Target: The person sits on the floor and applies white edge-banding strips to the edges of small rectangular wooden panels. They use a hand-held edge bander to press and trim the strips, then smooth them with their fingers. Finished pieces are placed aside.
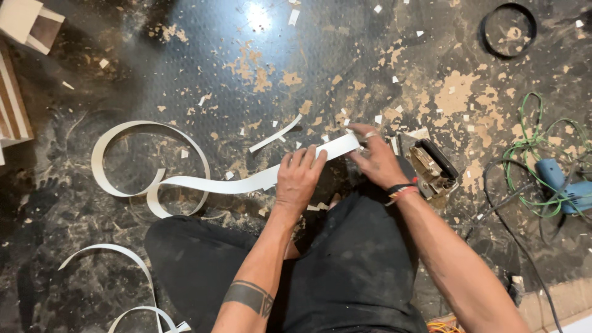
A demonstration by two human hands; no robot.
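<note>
My left hand (300,176) and right hand (374,159) both pinch the white strip (246,183) above my lap; it curls away toward 9 o'clock, a tool (433,166) at 3.

A workshop floor, seen from above: a dark, scuffed floor (203,55) strewn with wood chips and dust. Curls of white edge banding strip (154,179) lie at left, a blue power tool (564,185) with tangled green cable (530,145) at right, and wooden board pieces (18,37) at upper left.
</note>
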